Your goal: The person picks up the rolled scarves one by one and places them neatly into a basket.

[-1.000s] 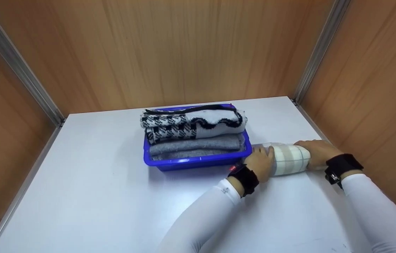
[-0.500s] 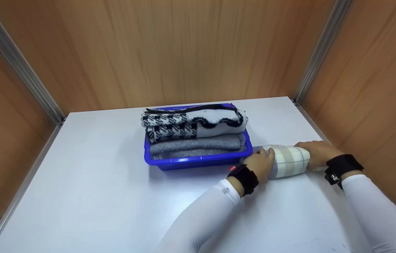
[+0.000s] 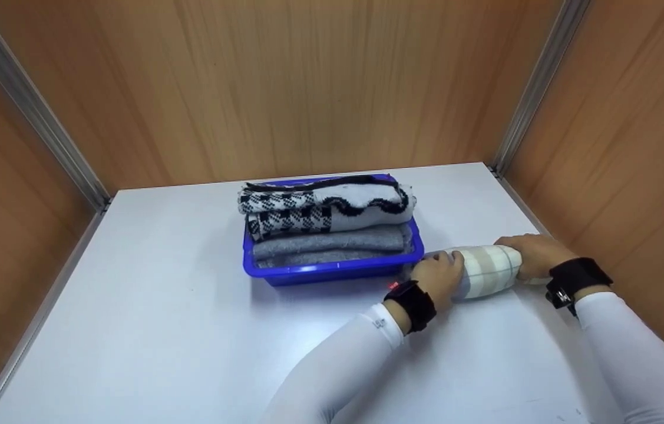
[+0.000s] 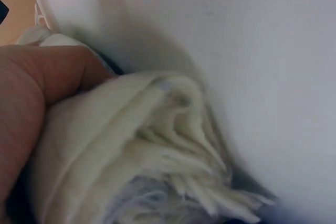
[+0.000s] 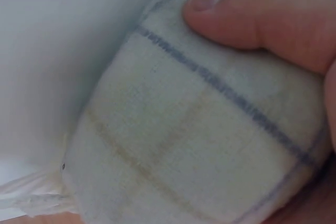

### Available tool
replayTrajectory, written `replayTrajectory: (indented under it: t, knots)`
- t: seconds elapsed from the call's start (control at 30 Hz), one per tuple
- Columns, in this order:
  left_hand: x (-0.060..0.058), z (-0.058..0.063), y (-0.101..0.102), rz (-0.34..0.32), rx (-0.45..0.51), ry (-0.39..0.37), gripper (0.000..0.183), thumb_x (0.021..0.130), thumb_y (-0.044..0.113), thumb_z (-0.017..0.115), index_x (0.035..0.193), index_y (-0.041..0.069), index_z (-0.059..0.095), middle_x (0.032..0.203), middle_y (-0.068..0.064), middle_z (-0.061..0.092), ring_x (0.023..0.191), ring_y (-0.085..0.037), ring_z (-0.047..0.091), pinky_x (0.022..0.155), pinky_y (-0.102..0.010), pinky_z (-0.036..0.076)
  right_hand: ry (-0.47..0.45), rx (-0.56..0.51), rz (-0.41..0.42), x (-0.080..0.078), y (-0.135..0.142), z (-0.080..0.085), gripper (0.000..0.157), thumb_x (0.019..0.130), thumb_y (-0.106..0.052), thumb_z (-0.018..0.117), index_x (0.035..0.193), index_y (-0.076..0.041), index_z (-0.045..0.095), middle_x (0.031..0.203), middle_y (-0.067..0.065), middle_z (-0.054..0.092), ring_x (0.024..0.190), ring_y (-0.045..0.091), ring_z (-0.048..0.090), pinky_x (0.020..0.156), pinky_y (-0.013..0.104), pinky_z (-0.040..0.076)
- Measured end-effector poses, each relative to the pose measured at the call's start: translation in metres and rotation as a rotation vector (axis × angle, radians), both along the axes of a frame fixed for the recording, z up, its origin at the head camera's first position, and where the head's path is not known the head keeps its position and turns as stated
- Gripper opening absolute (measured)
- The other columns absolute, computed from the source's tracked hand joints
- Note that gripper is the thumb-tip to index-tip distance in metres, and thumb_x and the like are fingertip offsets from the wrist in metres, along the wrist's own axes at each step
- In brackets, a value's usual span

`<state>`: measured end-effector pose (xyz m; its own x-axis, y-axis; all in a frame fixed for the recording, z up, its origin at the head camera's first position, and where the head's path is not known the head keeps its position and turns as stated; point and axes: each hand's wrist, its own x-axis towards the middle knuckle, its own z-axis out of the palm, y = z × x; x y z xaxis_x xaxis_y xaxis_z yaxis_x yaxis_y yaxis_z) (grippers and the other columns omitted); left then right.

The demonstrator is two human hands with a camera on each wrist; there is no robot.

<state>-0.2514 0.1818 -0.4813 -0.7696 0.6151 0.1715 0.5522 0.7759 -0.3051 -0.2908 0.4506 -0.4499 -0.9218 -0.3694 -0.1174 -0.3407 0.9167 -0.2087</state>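
Note:
A cream plaid scarf [image 3: 488, 272], folded into a thick roll, lies on the white table to the right of a blue plastic bin. My left hand [image 3: 439, 280] grips its left end, right beside the bin's corner. At the other end my right hand [image 3: 539, 257] holds the scarf, fingers partly hidden behind it. The left wrist view shows the layered end of the scarf [image 4: 100, 135] with loose fringe [image 4: 231, 203], the thumb bent over the top. In the right wrist view the thumb [image 5: 236, 18] presses on the scarf's checked face.
The blue bin [image 3: 332, 270] stands toward the back middle, holding grey folded cloth [image 3: 332, 240] and a black-and-white patterned knit [image 3: 367, 217] that rises above the rim. Wooden panels [image 3: 308, 88] enclose the table [image 3: 149, 318] at the back and both sides.
The scarf's left end has been drawn in under my left fingers, and its front edge sits slightly nearer to me. The right hand and the bin have hardly moved.

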Motion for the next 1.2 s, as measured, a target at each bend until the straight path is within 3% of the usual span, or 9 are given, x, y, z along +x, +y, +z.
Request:
replayTrajectory:
  t: [0.2, 0.4, 0.63, 0.77, 0.97, 1.2]
  knots:
    - [0.008, 0.01, -0.001, -0.003, 0.011, 0.05, 0.067, 0.095, 0.043, 0.074, 0.152, 0.013, 0.056, 0.12, 0.001, 0.075, 0.092, -0.012, 0.072, 0.067, -0.026, 0.062, 0.042, -0.013, 0.027, 0.0, 0.001, 0.006, 0.053, 0.075, -0.006, 0.09, 0.125, -0.021, 0.077, 0.116, 0.001, 0.08, 0.11, 0.032, 0.074, 0.095, 0.056, 0.058]
    - [0.012, 0.012, -0.002, -0.005, 0.057, 0.121, 0.069, 0.092, 0.051, 0.077, 0.148, 0.013, 0.061, 0.114, 0.001, 0.076, 0.082, -0.012, 0.072, 0.06, -0.027, 0.06, 0.141, 0.004, 0.068, 0.001, 0.0, 0.013, 0.05, 0.073, -0.006, 0.089, 0.119, -0.021, 0.078, 0.11, -0.002, 0.08, 0.102, 0.027, 0.074, 0.091, 0.051, 0.057]
    - [0.018, 0.023, 0.0, 0.026, 0.024, 0.051, 0.095, 0.085, 0.068, 0.078, 0.157, 0.011, 0.052, 0.127, -0.001, 0.072, 0.094, -0.014, 0.072, 0.069, -0.03, 0.063, 0.216, 0.012, 0.093, -0.002, -0.001, 0.022, 0.048, 0.075, -0.008, 0.09, 0.12, -0.019, 0.079, 0.111, 0.0, 0.081, 0.104, 0.029, 0.076, 0.094, 0.054, 0.059]
    - [0.022, 0.031, 0.0, 0.043, 0.034, 0.068, 0.098, 0.083, 0.072, 0.079, 0.156, 0.012, 0.054, 0.126, -0.001, 0.073, 0.092, -0.014, 0.073, 0.07, -0.031, 0.063, 0.216, 0.009, 0.091, -0.003, -0.003, 0.029, 0.047, 0.077, -0.009, 0.09, 0.122, -0.017, 0.079, 0.114, 0.003, 0.081, 0.106, 0.032, 0.076, 0.095, 0.056, 0.058]
    - [0.028, 0.041, -0.003, 0.048, 0.088, 0.182, 0.08, 0.087, 0.066, 0.077, 0.146, 0.014, 0.063, 0.116, 0.001, 0.076, 0.082, -0.011, 0.072, 0.062, -0.027, 0.06, 0.192, 0.001, 0.061, -0.003, -0.008, 0.043, 0.05, 0.075, -0.008, 0.09, 0.122, -0.018, 0.079, 0.114, 0.001, 0.081, 0.103, 0.027, 0.073, 0.092, 0.052, 0.056]
    - [0.036, 0.053, -0.003, 0.068, 0.14, 0.243, 0.055, 0.098, 0.05, 0.068, 0.141, 0.015, 0.067, 0.109, 0.002, 0.077, 0.077, -0.011, 0.07, 0.058, -0.027, 0.057, 0.189, 0.003, 0.07, -0.005, -0.011, 0.059, 0.045, 0.079, -0.014, 0.09, 0.122, -0.017, 0.079, 0.114, 0.002, 0.081, 0.104, 0.028, 0.074, 0.093, 0.052, 0.056]
